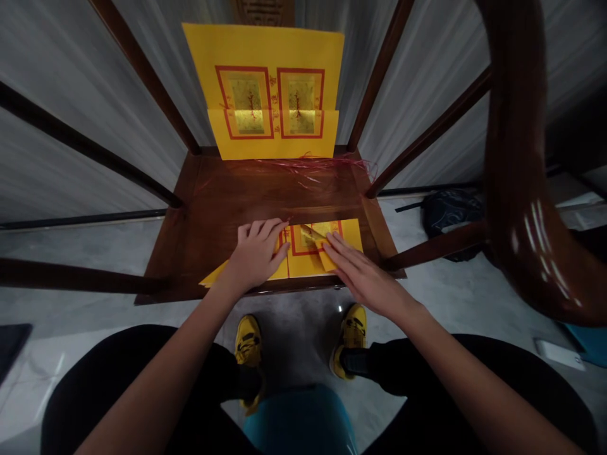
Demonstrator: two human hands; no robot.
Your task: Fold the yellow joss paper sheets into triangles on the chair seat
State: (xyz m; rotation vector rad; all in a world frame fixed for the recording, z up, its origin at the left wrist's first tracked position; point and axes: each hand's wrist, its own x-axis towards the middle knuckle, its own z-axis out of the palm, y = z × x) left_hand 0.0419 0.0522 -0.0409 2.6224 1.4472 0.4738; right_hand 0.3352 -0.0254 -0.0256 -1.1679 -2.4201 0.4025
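Note:
On the front of the wooden chair seat lies yellow joss paper (303, 268) with red frames and gold foil. A red string crosses it. My left hand (256, 253) bears down on its left part, fingers bent and thumb near the string, covering much of that side. At the right, my right hand (363, 272) has its fingers together on a folded-over flap of the same paper; its thumb is mostly hidden. More joss paper (275, 47), with two gold squares in red frames and a crease across it, leans against the chair back.
Loose pink-red strings (308, 164) lie along the back of the wooden seat (227, 196). Chair rails and a thick curved armrest (519, 126) rise around it. A dark bag (453, 215) is on the floor at right. A blue stool (301, 420) is below me.

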